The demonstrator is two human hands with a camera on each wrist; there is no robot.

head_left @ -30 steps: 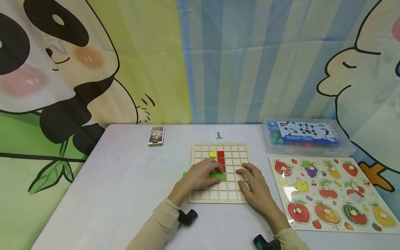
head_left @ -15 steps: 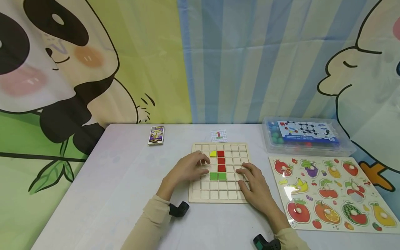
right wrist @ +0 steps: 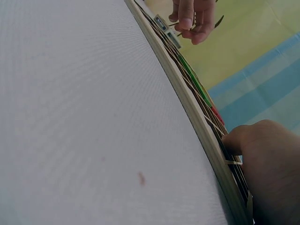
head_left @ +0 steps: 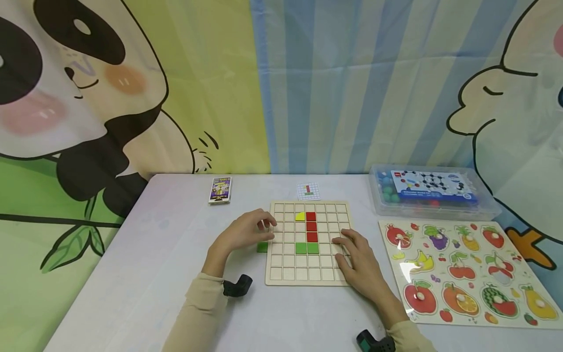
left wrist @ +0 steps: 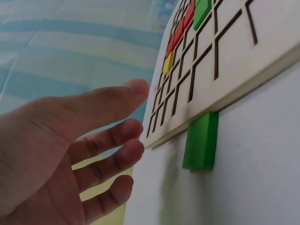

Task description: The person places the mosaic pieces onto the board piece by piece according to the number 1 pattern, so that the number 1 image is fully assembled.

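My left hand (head_left: 246,230) hovers at the left edge of a pale wooden grid board (head_left: 281,277), fingers loosely bent and holding nothing. Just below its fingers a loose green block (head_left: 262,247) lies on the table against the board's edge; in the left wrist view this green block (left wrist: 201,140) is apart from the hand. On the board are a column of red tiles (head_left: 311,226), a yellow tile (head_left: 300,216) with a slanted side, and two green tiles (head_left: 307,248) side by side. My right hand (head_left: 362,264) rests on the board's right side with relaxed fingers.
Behind the board lies a small pattern card (head_left: 308,191). A card box (head_left: 219,190) stands at the back left. To the right are a clear plastic case (head_left: 433,191) and a fruit puzzle board (head_left: 466,274). A printed curtain hangs behind the table.
My left hand has drawn back leftward from over the green tiles to the board's left edge, uncovering tiles and then the loose green block. The right hand has stayed still.
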